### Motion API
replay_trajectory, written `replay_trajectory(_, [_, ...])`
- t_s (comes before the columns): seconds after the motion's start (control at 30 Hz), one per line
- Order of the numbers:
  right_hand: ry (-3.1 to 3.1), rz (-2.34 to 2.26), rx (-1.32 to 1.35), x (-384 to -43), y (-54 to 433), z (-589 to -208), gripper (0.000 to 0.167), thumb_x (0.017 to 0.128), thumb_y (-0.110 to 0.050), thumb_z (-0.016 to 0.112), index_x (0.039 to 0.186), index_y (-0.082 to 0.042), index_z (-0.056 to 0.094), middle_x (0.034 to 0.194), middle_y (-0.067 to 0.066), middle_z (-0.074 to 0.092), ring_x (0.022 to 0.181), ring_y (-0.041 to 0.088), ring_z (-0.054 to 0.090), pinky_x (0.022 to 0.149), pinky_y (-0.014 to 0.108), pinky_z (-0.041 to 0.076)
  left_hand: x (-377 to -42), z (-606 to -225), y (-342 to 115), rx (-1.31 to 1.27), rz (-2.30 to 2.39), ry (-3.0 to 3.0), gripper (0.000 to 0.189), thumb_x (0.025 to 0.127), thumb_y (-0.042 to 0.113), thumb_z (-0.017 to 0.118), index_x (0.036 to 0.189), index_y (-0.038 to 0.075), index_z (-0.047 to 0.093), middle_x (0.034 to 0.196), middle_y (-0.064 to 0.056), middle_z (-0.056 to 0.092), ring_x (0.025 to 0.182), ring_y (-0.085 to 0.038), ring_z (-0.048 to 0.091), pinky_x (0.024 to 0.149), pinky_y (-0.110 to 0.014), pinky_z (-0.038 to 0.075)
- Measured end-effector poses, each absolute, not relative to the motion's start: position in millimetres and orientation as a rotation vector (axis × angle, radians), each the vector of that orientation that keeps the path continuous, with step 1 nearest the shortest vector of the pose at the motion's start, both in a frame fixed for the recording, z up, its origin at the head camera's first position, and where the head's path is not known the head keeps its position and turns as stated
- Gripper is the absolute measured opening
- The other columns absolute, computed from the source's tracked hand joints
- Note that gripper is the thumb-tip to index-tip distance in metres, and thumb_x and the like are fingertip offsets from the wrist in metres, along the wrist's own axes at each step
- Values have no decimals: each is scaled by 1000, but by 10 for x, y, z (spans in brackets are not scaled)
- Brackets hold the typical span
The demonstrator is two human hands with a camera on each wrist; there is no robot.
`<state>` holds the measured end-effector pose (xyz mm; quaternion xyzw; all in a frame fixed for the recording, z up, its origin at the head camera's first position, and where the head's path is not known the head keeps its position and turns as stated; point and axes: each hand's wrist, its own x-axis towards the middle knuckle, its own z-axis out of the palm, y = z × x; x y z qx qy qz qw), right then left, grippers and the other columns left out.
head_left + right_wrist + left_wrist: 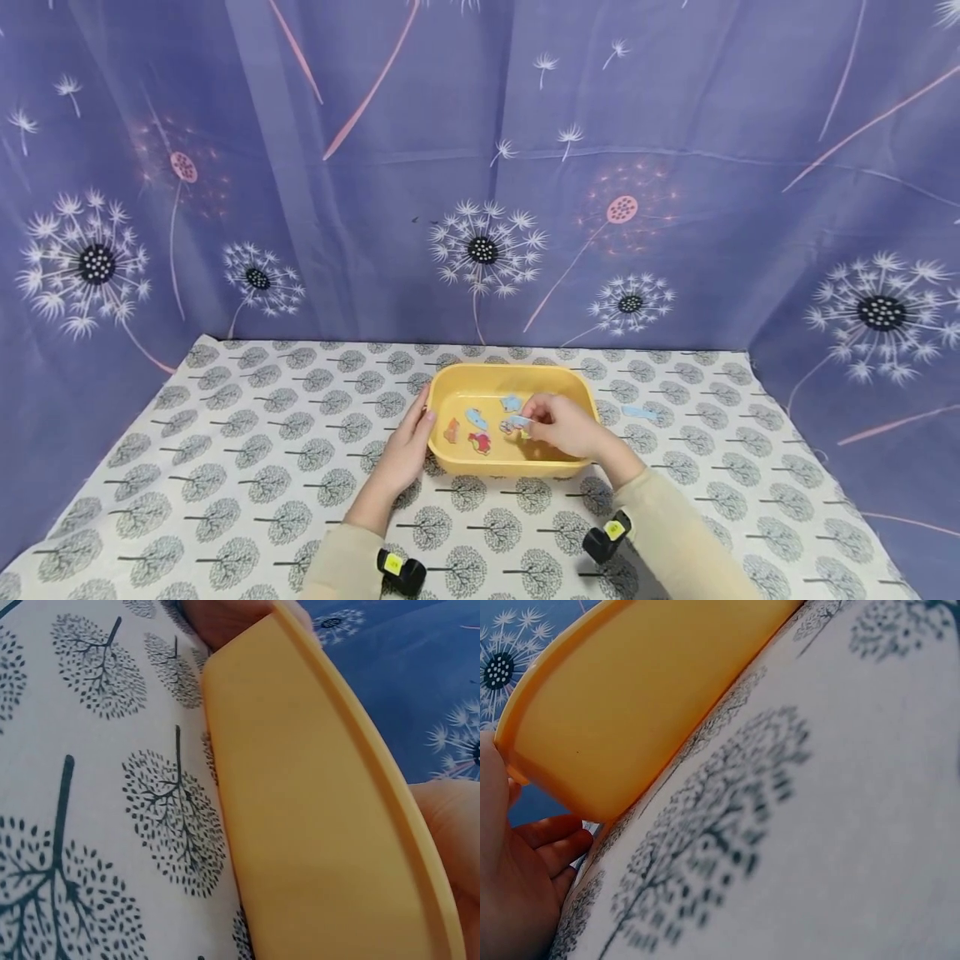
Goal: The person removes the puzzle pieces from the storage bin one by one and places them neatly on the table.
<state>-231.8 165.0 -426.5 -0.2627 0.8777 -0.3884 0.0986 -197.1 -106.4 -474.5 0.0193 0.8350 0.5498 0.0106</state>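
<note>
Blue piece (519, 420) | apparently pinched at tips of right grip (561, 423) | left grip (407, 443) holds tub (510, 468)

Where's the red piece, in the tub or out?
In. The head view shows the red piece lying inside the tub, within its yellow walls.

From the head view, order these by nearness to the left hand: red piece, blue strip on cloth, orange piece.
1. Orange piece: in the tray, left end.
2. Red piece: in the tray, right of the orange one.
3. Blue strip: outside the tray, right side.
</note>
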Motion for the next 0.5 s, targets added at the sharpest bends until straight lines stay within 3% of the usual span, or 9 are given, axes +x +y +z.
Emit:
replay_trajectory(0.3, [2510, -1400, -636, -2263, 1740, -4203, 17, 86, -3, 59, 100, 6, 58, 92, 17, 58, 70, 29, 64, 60, 31, 59, -1979, -4762, -1074, 69, 1708, 2614, 53, 102, 42, 33, 152, 33, 18, 158, 0, 21, 141, -39, 26, 109, -67, 19])
replay_trajectory(0.5, [2537, -1475, -605, -2223, 1806, -4174, 25, 85, 0, 58, 109, 8, 57, 103, 26, 59, 69, 28, 64, 60, 29, 59, -1987, -4768, -1073, 83, 1707, 2624, 53, 102, 40, 33, 152, 31, 17, 158, -1, 20, 141, -39, 25, 110, -67, 19])
